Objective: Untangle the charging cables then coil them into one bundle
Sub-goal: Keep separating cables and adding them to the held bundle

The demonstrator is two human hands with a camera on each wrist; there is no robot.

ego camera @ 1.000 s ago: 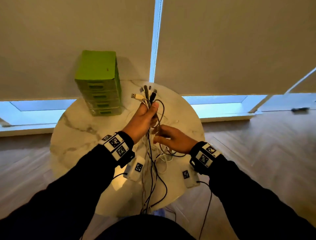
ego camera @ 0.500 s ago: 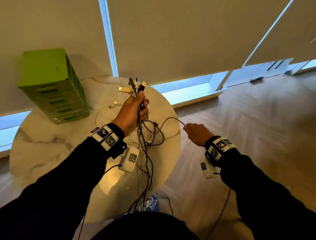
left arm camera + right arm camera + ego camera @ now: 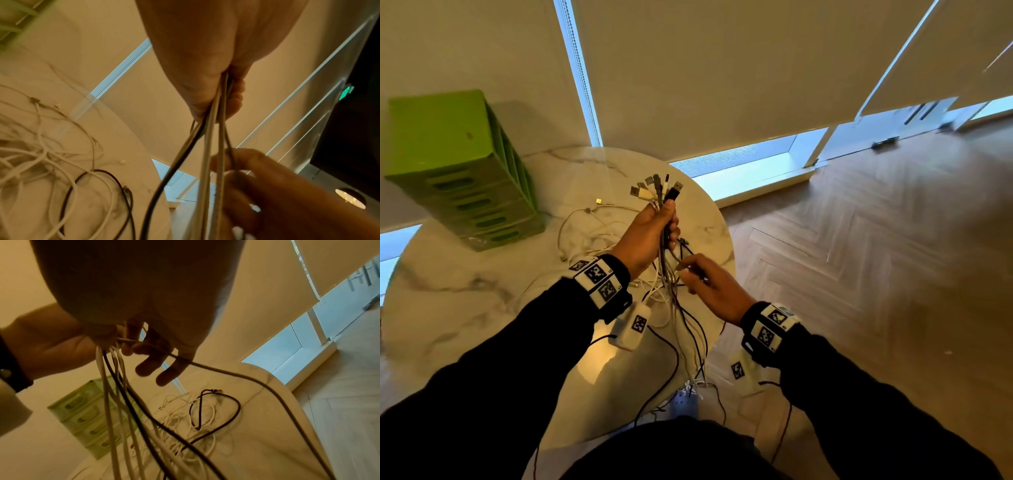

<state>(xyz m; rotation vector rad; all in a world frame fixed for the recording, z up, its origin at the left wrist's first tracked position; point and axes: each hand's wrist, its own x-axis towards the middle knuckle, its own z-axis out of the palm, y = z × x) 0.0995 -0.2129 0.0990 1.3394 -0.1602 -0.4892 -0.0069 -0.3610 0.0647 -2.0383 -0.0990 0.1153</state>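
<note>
A round marble table (image 3: pixel 482 308) stands by drawn blinds, with a green drawer unit (image 3: pixel 458 171) at its far left. From the head view, your left hand (image 3: pixel 647 236) is fisted round the gathered charging cables (image 3: pixel 667 274), whose plugs (image 3: pixel 657 188) fan out just above your thumb and forefinger. The strands hang below your curled fingers toward the floor. Your right hand (image 3: pixel 709 284) sits just below and beside that fist, fingertips pinching one strand. More loose cables (image 3: pixel 592 233) lie on the marble behind your left knuckles.

In the left wrist view, the strands (image 3: pixel 207 146) leave the bottom of your closed fist together, and your right fingers (image 3: pixel 246 162) close on a thin one just beneath.

In the right wrist view, thumb and forefinger nip a dark cable (image 3: pixel 226 371) while the other fingers (image 3: pixel 156 365) hang loosely apart. It loops away to the right of them.

Keep the left fist firm so the plug ends stay level. Slide your pinch down that one strand slowly; if it snags, I would judge a crossing below your fingers, so ease it rather than tug.
</note>
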